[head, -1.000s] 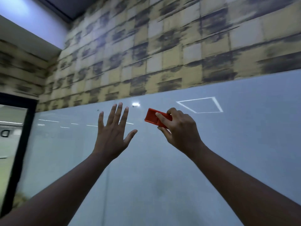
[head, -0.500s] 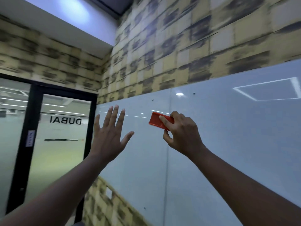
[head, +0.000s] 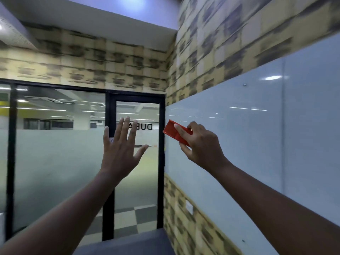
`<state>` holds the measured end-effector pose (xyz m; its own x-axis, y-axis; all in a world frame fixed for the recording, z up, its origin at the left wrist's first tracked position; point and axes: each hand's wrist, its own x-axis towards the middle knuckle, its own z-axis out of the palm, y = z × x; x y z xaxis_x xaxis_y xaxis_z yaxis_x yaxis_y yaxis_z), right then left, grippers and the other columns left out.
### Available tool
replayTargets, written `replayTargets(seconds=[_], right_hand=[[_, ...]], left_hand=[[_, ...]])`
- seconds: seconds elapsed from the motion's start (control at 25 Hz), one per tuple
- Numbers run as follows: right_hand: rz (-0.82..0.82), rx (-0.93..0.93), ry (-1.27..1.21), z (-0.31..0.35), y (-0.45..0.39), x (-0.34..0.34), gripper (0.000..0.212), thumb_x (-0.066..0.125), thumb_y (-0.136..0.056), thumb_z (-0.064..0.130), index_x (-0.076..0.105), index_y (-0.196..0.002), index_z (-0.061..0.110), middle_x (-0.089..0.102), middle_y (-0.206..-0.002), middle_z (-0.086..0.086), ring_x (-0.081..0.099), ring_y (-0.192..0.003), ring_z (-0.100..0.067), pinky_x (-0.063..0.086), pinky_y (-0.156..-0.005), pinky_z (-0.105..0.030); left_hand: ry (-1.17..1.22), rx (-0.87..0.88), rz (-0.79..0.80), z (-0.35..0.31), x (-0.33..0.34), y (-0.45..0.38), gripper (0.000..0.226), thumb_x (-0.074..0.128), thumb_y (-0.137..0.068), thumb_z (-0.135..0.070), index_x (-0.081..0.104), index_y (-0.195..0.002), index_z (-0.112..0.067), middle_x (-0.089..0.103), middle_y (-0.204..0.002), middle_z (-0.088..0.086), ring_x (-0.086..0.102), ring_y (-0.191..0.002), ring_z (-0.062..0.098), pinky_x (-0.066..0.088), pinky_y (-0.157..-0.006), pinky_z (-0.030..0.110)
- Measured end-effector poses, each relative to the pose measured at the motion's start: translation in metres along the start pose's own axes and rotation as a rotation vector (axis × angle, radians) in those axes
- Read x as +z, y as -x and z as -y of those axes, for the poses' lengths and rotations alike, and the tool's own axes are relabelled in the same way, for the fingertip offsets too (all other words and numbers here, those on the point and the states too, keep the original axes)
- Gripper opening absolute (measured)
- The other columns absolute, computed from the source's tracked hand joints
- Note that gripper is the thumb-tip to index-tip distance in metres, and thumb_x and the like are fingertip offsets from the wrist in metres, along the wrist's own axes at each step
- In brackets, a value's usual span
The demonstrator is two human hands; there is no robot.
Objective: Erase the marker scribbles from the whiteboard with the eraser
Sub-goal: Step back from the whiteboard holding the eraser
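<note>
Head view: the right hand (head: pixel 200 144) keeps a closed grip on the red eraser (head: pixel 176 132), pad side turned toward the whiteboard's (head: pixel 239 135) left edge — likely to wipe there. No scribbles show. The left hand (head: pixel 120 144) hangs wide open, empty, before the glass door (head: pixel 138 181).

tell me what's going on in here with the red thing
A person is cleaning a wall-mounted whiteboard. Their right hand grips a red eraser at the board's left end, near the room's corner. The left hand is raised with fingers spread, holding nothing, in front of a glass door. No marker scribbles show on the visible part of the board, only ceiling-light reflections.
</note>
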<state>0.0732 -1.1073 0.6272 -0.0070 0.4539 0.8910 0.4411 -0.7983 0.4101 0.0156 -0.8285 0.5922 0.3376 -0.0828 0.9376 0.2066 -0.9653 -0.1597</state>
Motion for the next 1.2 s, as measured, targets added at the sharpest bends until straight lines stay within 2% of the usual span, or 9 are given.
replayTargets(seconds=[0.16,0.32,0.44,0.56,0.8,1.08,1.2], right_hand=[[-0.018,0.023,-0.115,0.035,-0.034,0.075,0.069,0.079,-0.085,0.038,0.055,-0.149,0.024,0.061,-0.097,-0.007,0.061,-0.077,-0.024,0.048,-0.051,-0.030],[-0.050,0.122,-0.242,0.085,-0.063,0.136,0.068,0.079,-0.084,0.043,0.058,-0.146,0.024,0.064,-0.094,-0.006,0.062,-0.079,-0.023,0.052,-0.059,-0.032],[-0.058,0.187,-0.334,0.128,-0.083,0.179,0.070,0.083,-0.081,0.044,0.061,-0.144,0.022,0.063,-0.090,-0.005,0.061,-0.079,-0.023,0.053,-0.059,-0.032],[-0.055,0.196,-0.388,0.181,-0.102,0.217,0.070,0.084,-0.081,0.043,0.061,-0.143,0.022,0.064,-0.090,-0.005,0.062,-0.080,-0.023,0.056,-0.058,-0.034],[-0.026,0.237,-0.489,0.297,-0.140,0.294,0.070,0.083,-0.081,0.043,0.060,-0.144,0.024,0.063,-0.091,-0.004,0.062,-0.080,-0.023,0.057,-0.058,-0.036],[0.083,0.244,-0.649,0.429,-0.153,0.383,0.070,0.082,-0.081,0.046,0.060,-0.144,0.025,0.061,-0.089,0.002,0.059,-0.079,-0.018,0.051,-0.058,-0.028],[0.129,0.211,-0.733,0.497,-0.153,0.432,0.069,0.083,-0.080,0.045,0.061,-0.142,0.026,0.060,-0.089,0.000,0.060,-0.082,-0.022,0.054,-0.057,-0.032]], left_hand=[[-0.098,-0.037,0.029,0.051,0.030,0.007,0.088,0.026,-0.101,-0.068,0.025,-0.167,-0.011,0.018,-0.176,0.016,0.014,-0.164,0.030,0.013,-0.125,0.066],[-0.182,-0.064,0.063,0.122,0.061,0.037,0.088,0.027,-0.101,-0.068,0.026,-0.167,-0.011,0.017,-0.176,0.015,0.016,-0.163,0.031,0.015,-0.125,0.068],[-0.243,-0.111,0.109,0.185,0.076,0.056,0.090,0.025,-0.100,-0.070,0.026,-0.167,-0.010,0.017,-0.175,0.017,0.017,-0.163,0.033,0.015,-0.124,0.069],[-0.272,-0.173,0.131,0.244,0.091,0.060,0.090,0.026,-0.100,-0.070,0.024,-0.167,-0.010,0.016,-0.176,0.017,0.015,-0.163,0.034,0.014,-0.124,0.070],[-0.326,-0.182,0.169,0.348,0.135,0.074,0.090,0.026,-0.100,-0.070,0.024,-0.168,-0.011,0.015,-0.176,0.017,0.014,-0.163,0.034,0.016,-0.124,0.070],[-0.387,-0.287,0.211,0.467,0.170,0.157,0.090,0.030,-0.098,-0.069,0.026,-0.167,-0.011,0.018,-0.176,0.016,0.017,-0.163,0.033,0.018,-0.122,0.070],[-0.407,-0.409,0.263,0.514,0.180,0.210,0.090,0.032,-0.098,-0.070,0.025,-0.168,-0.013,0.015,-0.177,0.013,0.014,-0.164,0.031,0.015,-0.123,0.071]])
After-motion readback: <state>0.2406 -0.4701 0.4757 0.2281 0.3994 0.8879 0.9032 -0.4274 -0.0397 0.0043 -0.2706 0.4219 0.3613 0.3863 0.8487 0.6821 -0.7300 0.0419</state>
